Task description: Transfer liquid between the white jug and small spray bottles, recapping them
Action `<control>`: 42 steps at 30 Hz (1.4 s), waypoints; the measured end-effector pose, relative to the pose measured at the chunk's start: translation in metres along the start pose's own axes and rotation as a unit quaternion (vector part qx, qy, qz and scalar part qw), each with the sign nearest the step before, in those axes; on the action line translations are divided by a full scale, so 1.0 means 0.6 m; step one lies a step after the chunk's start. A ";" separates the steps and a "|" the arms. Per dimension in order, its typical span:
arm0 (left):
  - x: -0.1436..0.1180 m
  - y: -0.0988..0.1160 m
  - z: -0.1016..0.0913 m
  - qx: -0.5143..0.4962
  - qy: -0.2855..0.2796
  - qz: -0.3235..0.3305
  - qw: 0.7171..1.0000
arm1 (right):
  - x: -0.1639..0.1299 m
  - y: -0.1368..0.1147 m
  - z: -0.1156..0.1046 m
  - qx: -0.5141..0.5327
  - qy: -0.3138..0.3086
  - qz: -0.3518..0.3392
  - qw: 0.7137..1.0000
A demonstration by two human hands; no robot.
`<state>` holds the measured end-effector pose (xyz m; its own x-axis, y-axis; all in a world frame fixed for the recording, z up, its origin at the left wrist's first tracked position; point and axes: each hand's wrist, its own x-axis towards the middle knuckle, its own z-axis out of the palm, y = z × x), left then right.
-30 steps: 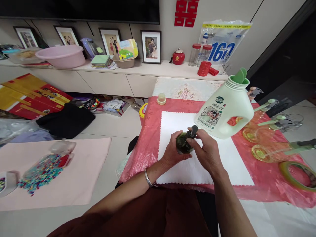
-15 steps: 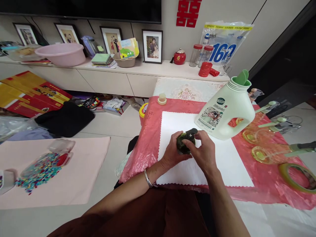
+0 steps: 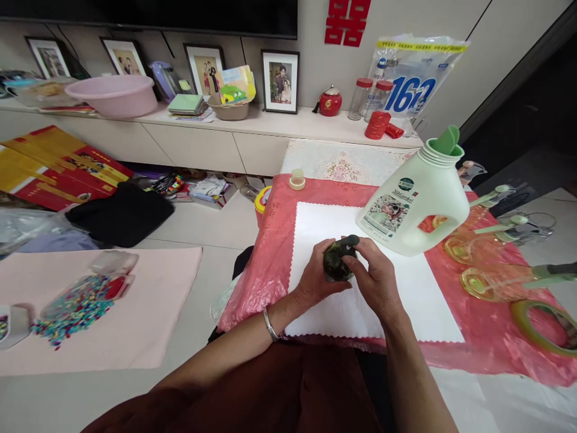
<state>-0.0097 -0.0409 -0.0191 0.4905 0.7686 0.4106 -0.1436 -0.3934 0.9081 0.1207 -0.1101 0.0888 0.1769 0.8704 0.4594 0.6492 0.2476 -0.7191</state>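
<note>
Both hands grip a small dark green pump bottle [image 3: 336,264] over the white cloth [image 3: 406,300].

The left hand [image 3: 315,282] wraps its fingers around the bottle's body; the right hand [image 3: 376,279] pinches the black pump head [image 3: 348,242] between thumb and fingertips. Compared with a second ago, the nozzle has turned from upright to lying flatter. Just beyond the right fingers stands the white detergent jug [image 3: 417,201].

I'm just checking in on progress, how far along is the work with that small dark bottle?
Done: the big white jug stands open on the white mat. In hand: the left hand grips the small dark bottle while the right hand holds its pump top. Left: whether the pump is seated cannot be told.
</note>
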 end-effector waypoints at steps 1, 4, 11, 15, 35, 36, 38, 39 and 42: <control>0.000 0.000 0.000 0.002 0.000 0.002 1.000 | 0.001 0.001 0.000 -0.003 0.001 -0.004 1.000; 0.000 -0.002 0.001 0.006 0.003 0.006 1.000 | 0.001 0.003 0.001 -0.011 0.011 -0.012 1.000; 0.001 0.001 0.000 0.021 -0.001 0.009 1.000 | -0.003 0.010 0.017 -0.037 0.052 0.001 0.998; 0.002 0.005 0.001 0.022 0.002 0.009 1.000 | -0.005 0.006 0.015 -0.045 0.049 0.009 0.998; 0.002 0.001 -0.001 -0.009 -0.011 -0.002 1.000 | -0.021 0.015 0.004 0.132 0.000 0.077 0.988; 0.002 0.003 -0.001 -0.010 -0.012 -0.001 1.000 | -0.023 0.016 0.004 0.151 -0.003 0.079 0.985; 0.002 0.005 -0.003 -0.011 -0.015 0.001 1.000 | -0.024 0.020 0.008 0.164 0.008 0.088 0.982; 0.003 0.005 -0.003 -0.010 -0.015 0.001 1.000 | -0.023 0.023 0.011 0.160 0.022 0.095 0.982; 0.002 0.005 -0.002 0.002 -0.011 0.000 1.000 | -0.017 0.027 0.021 0.125 0.074 0.123 0.982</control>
<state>-0.0108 -0.0405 -0.0156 0.5094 0.7578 0.4078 -0.1399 -0.3946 0.9081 0.1202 -0.1095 0.0658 0.4231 0.8506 0.3121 0.3738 0.1499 -0.9153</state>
